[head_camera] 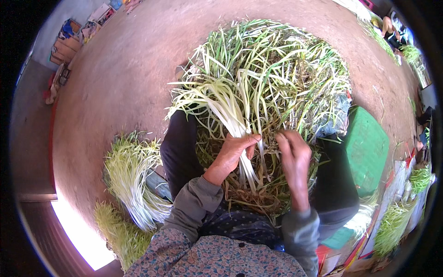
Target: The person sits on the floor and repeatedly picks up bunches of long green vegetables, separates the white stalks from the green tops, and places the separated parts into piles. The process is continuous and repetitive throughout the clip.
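Observation:
My left hand (238, 147) grips a bunch of garlic-like leafy shoots (226, 114). Their white stems hang down below my fist, and the pale yellow-green leaves fan out towards the upper left. To the right of the bunch, my right hand (295, 152) is blurred, its fingertips bent together. Whether it pinches a leaf is unclear. Beneath both hands, between my knees, lies a large heap of similar shoots (277, 69), green leaves mixed with brown, withered ones. One thin pale stalk (260, 138) hangs between my hands. Dry brown leaf scraps (256, 200) gather in my lap.
At my left lie a pile of shoots with white stems (138, 187) and another pile (121, 228). A green plastic object (367, 149) stands by my right knee. Further right are more bunches (394, 225); another person (392, 31) sits at the far upper right. Cardboard boxes (65, 48) line the wall.

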